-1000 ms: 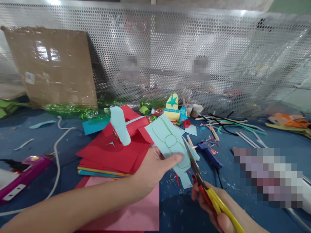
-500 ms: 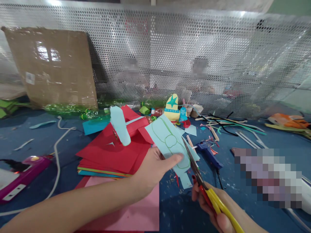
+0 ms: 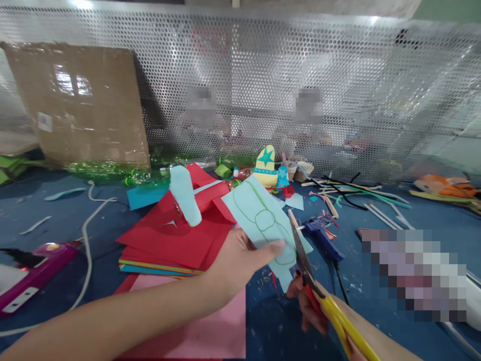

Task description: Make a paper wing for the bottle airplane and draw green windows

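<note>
My left hand (image 3: 236, 263) pinches a light blue sheet of paper (image 3: 259, 215) with a green outline drawn on it, holding it up over the blue table. My right hand (image 3: 319, 313) grips yellow and red scissors (image 3: 319, 291), whose blades lie across the sheet's right edge. A narrow strip of the same paper hangs below the blades.
A stack of red and coloured paper (image 3: 173, 235) lies behind my left hand, a pink sheet (image 3: 199, 331) under my forearm. A blue glue gun (image 3: 323, 233), sticks and pipe cleaners lie at right. A purple device (image 3: 30, 271) and white cable lie left. Cardboard (image 3: 82, 103) leans on a perforated screen.
The scissors and my right hand have shifted a little left and forward into the sheet. My left hand has tipped the sheet slightly.
</note>
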Demonstrator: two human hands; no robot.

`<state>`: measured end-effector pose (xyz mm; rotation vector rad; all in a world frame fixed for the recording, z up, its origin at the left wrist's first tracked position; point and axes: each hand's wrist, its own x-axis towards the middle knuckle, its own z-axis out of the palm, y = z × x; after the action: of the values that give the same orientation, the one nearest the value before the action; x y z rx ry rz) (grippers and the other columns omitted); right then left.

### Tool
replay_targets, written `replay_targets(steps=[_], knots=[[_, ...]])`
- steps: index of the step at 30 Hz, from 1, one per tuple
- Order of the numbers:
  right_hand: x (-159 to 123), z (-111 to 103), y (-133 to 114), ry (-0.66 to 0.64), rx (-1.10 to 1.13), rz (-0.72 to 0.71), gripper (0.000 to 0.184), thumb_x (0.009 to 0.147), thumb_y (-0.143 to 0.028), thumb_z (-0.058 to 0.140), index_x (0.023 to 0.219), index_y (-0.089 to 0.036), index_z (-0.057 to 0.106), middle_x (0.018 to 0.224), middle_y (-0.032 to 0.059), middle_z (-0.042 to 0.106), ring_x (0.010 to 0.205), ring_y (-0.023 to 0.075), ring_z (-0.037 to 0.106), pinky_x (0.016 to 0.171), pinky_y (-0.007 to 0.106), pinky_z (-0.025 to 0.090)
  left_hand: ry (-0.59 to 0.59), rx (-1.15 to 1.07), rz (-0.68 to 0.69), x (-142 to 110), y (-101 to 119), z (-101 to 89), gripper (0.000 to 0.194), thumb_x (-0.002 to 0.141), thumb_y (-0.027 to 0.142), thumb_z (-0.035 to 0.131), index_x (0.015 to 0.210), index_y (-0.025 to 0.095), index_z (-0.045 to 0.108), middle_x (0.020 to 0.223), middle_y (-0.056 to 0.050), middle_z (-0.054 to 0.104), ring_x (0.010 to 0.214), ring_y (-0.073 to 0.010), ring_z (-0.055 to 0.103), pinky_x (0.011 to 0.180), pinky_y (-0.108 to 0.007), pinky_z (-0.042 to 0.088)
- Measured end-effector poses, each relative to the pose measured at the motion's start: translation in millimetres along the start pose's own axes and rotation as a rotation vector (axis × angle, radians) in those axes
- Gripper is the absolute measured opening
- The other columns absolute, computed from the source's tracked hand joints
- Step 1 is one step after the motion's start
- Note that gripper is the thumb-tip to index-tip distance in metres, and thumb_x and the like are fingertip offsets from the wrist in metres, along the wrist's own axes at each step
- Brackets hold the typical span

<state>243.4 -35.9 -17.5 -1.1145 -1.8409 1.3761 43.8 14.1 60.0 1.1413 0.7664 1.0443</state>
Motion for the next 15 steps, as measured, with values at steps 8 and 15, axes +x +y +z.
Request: replay_targets(steps=[8, 15], knots=[[10, 1, 8, -0.022, 0.263, 0.175, 0.07, 0.079, -0.091, 0.033, 0.079, -0.025, 0.058, 0.045, -0.0115, 0.036, 0.036, 0.0109, 0.044, 0.078, 0.045, 0.056, -0.078, -0.045, 0.008, -5, 2, 1.6, 0.011, 0.073, 0.028, 0.081, 0.076, 0.018, 0.077, 0.079, -0.002, 0.079, 0.076, -0.0184, 0.07, 0.075, -0.028, 0.056], [-5, -7, 12, -0.03, 0.176, 0.137, 0.07, 0.087, -0.084, 0.032, 0.097, -0.023, 0.066, 0.063, -0.0004, 0.058, 0.063, 0.0206, 0.067, 0.081, 0.045, 0.056, -0.109, -0.035, 0.013, -5, -1, 0.4, 0.009, 0.076, 0.026, 0.078, 0.081, 0.018, 0.077, 0.083, -0.003, 0.08, 0.081, -0.0189, 0.071, 0.077, -0.027, 0.056]])
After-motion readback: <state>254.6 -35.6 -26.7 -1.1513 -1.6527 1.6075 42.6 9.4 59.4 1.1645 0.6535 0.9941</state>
